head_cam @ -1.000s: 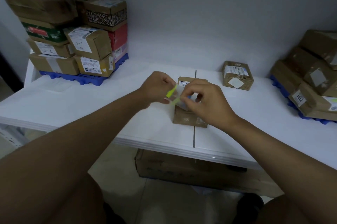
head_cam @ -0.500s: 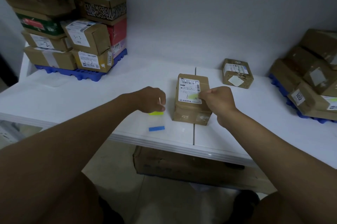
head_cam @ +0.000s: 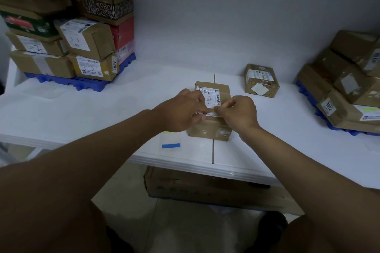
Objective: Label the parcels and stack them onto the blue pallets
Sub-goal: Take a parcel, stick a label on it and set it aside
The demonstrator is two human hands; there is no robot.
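Both bare forearms reach forward from the bottom corners and meet over the small brown cardboard parcel that sits on the white table, straddling the seam between its two panels. The left hand lies knuckles-up with its fingers bent down onto the parcel's white shipping label. The right hand is curled, thumb and forefinger pinching a small pale sticker against the label's lower edge. The two hands are close together, fingertips nearly touching, both on top of the parcel.

One backing sheet with a blue strip lies on the table just left of the parcel, partly under the left wrist. One second loose brown parcel sits farther back to the right, well apart. Two blue plastic pallets show: the left pallet carries a stack of at least eight boxes; the right pallet carries at least four, the frame's edge cutting off the rest. One long flat cardboard carton lies on the floor under the table.
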